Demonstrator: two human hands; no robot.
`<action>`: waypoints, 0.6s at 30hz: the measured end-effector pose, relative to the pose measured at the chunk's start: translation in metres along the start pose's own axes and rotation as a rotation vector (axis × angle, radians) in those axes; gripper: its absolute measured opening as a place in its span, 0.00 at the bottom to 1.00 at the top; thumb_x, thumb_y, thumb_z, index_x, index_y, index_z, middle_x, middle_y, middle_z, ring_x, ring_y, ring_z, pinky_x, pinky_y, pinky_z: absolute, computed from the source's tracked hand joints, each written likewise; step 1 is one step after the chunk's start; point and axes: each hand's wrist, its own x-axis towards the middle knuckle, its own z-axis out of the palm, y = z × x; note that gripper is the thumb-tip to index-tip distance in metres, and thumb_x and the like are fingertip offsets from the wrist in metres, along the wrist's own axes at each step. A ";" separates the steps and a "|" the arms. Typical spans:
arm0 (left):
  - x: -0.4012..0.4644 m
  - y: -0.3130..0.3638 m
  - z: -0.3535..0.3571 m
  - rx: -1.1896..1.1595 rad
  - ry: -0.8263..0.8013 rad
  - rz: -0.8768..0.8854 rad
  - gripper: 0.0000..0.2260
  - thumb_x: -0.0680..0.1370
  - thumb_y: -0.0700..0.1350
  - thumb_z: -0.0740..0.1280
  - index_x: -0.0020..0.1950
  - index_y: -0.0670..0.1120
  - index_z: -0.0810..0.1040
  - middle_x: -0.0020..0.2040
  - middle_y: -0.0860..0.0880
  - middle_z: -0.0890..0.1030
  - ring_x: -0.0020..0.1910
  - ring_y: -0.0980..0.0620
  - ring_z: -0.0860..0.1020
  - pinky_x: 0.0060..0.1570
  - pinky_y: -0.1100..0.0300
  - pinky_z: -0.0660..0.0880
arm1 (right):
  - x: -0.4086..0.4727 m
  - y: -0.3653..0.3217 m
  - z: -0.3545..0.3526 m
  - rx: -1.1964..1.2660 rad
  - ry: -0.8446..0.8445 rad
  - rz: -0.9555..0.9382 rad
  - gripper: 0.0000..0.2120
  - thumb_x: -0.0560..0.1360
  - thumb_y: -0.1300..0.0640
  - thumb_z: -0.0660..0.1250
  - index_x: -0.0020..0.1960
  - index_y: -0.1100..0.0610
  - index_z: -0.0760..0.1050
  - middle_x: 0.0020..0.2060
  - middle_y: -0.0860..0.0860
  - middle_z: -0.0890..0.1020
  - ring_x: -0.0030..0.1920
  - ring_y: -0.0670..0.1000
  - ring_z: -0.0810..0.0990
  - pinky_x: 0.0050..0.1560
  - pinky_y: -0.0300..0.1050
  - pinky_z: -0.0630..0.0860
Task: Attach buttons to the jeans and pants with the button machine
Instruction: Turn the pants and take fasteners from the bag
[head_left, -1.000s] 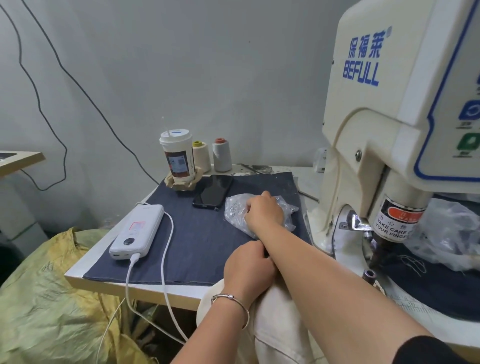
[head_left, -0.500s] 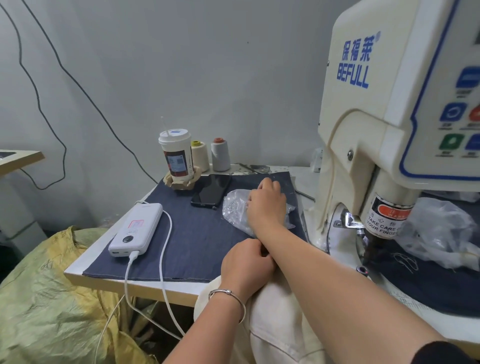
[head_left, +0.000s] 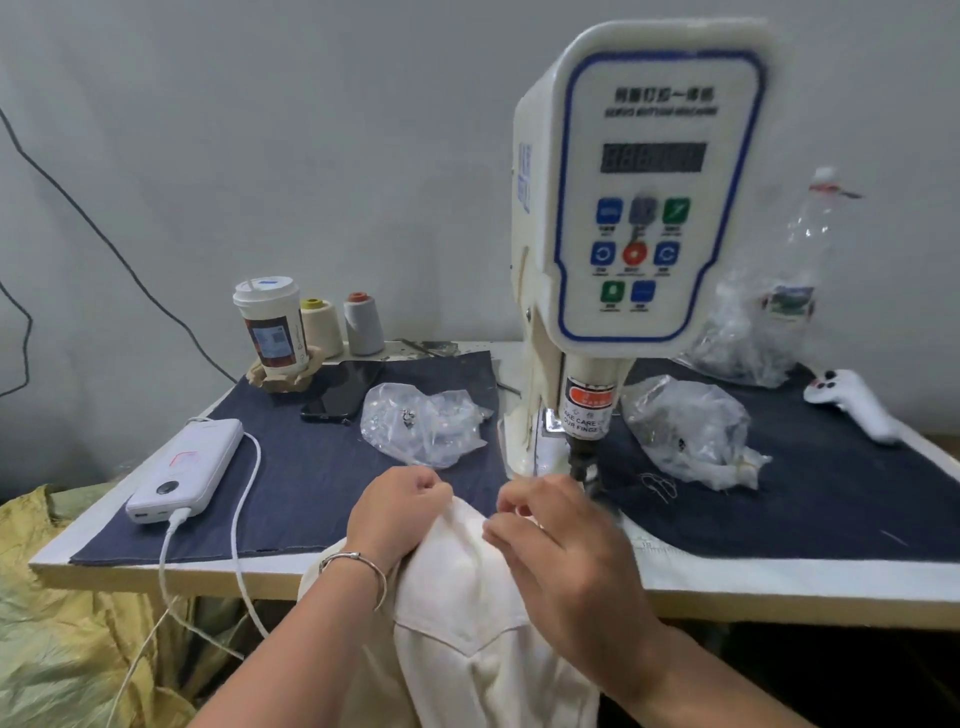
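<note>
The cream pants (head_left: 467, 597) are bunched at the near edge of the table (head_left: 779, 587), just in front of the button machine (head_left: 639, 208) — thick pale cloth with a stitched pointed flap showing. The left hand (head_left: 397, 512) grips a fold of the top edge with curled fingers; the right hand (head_left: 561, 540) pinches the same edge beside it, close under the machine's press head. A clear bag (head_left: 426, 423) to the machine's left holds small metal pieces — too small to identify. A second crumpled bag (head_left: 691, 431) lies to the right, contents unclear. The display digits are blurred, and the pants run out of view below
</note>
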 end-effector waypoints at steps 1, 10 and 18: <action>0.000 0.000 0.000 -0.023 0.005 -0.008 0.09 0.74 0.47 0.62 0.37 0.43 0.77 0.33 0.46 0.77 0.34 0.51 0.69 0.36 0.58 0.67 | -0.010 0.012 -0.011 -0.034 0.016 0.011 0.05 0.74 0.66 0.70 0.39 0.63 0.79 0.41 0.55 0.80 0.39 0.55 0.76 0.39 0.46 0.75; 0.001 -0.003 0.001 -0.010 0.017 0.002 0.08 0.73 0.46 0.63 0.35 0.49 0.78 0.33 0.49 0.79 0.33 0.52 0.72 0.36 0.58 0.68 | -0.053 0.150 -0.050 -0.006 -0.305 0.763 0.06 0.76 0.59 0.70 0.40 0.58 0.81 0.43 0.48 0.75 0.50 0.50 0.74 0.45 0.42 0.68; 0.003 -0.004 0.003 -0.032 0.022 0.016 0.13 0.72 0.47 0.63 0.27 0.52 0.72 0.24 0.56 0.70 0.30 0.52 0.67 0.34 0.58 0.64 | -0.065 0.174 -0.036 0.109 -0.466 1.010 0.09 0.74 0.57 0.70 0.34 0.53 0.79 0.43 0.43 0.73 0.52 0.47 0.71 0.49 0.43 0.66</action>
